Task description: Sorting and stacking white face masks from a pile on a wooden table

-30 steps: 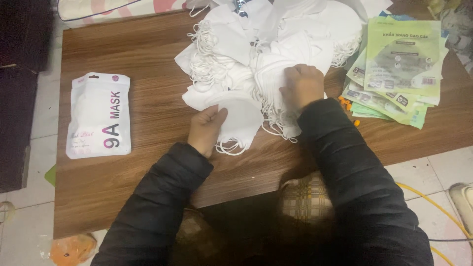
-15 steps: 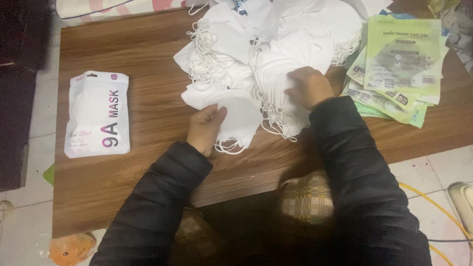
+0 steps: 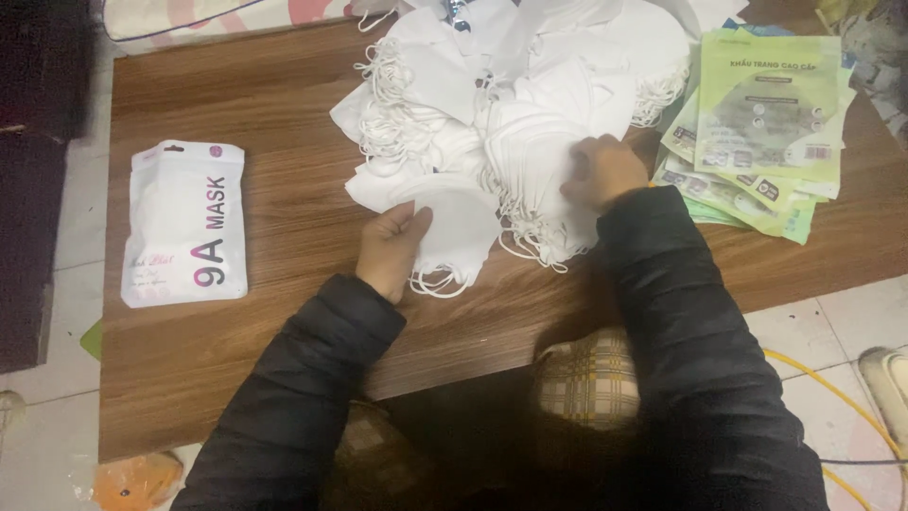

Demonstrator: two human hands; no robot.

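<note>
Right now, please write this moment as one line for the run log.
left hand: holds small stack of white masks | right hand: on mask pile | white mask pouch: left, untouched | surface: wooden table

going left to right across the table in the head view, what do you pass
white mask pouch → left hand → folded white mask under that hand → right hand on the heap of white masks → stack of green packets
</note>
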